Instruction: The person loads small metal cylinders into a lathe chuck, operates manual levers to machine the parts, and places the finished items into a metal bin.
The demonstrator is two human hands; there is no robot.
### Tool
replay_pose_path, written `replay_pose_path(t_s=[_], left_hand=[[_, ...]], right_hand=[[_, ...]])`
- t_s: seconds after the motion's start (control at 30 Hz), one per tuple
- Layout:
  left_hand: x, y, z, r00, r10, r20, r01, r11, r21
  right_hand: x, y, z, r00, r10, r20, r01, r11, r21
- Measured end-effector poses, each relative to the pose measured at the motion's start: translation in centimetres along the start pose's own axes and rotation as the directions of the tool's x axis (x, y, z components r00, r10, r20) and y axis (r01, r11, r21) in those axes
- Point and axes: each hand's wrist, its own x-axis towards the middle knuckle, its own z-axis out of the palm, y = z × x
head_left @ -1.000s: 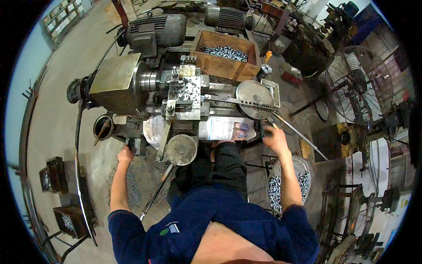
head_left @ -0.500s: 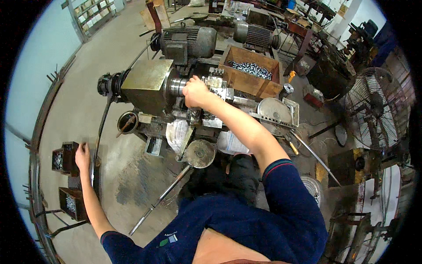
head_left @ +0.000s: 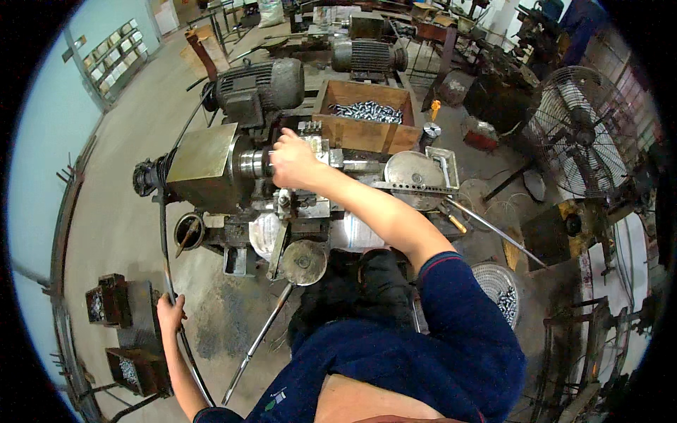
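A small lathe-like machine with a metal box-shaped headstock (head_left: pixel 204 166) stands in front of me. My right hand (head_left: pixel 293 162) is at the end of its shiny spindle (head_left: pixel 252 163), above the tool slide. The fingers are bent together there; whatever they hold is hidden behind the hand. Low on the left, my left hand (head_left: pixel 171 314) is closed round a long dark lever (head_left: pixel 165 240) that runs down from the headstock's left end. A round metal plate on a bar (head_left: pixel 305 262) sits in front of the machine, near my knees.
A wooden box (head_left: pixel 363 134) of small metal parts stands behind the slide, beside a motor (head_left: pixel 261 88). Two dark bins (head_left: pixel 106 304) of parts are at the left. A round basket (head_left: pixel 486 278) with parts lies right of my legs. A floor fan (head_left: pixel 582 134) stands farther right.
My left hand has come away from beside the bins and closed on the lever, which has swung nearer. My right hand stays at the spindle. The whole view has shifted with my head.
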Motion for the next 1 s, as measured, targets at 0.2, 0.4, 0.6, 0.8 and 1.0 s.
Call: replay_pose_path(t_s=[0.2,0.4,0.6,0.8,1.0], left_hand=[[1.7,-2.1,2.0,0.998,-0.033,-0.052,0.023,0.981,-0.191],[1.9,-2.3,1.7,1.0,0.006,-0.012,-0.01,0.912,-0.411],[3.3,-2.7,1.5,0.998,0.054,0.041,-0.036,0.94,-0.339],[0.7,-3.2,1.7,0.992,-0.125,-0.026,0.103,0.906,-0.411],[-0.6,-1.3,1.1,0.955,-0.293,0.056,0.297,0.92,-0.255]], right_hand=[[-7.2,8.1,-4.8,0.967,0.162,0.195,-0.183,0.978,0.097],[-11.1,9.7,-3.1,0.905,0.426,0.006,-0.426,0.902,0.068],[-24.3,8.5,-2.6,0.853,0.521,-0.009,-0.484,0.798,0.36],[-50.1,9.1,-4.1,0.156,0.982,0.108,-0.93,0.11,0.35],[-70.0,1.0,-4.6,-0.52,0.85,0.084,-0.845,-0.497,-0.198]])
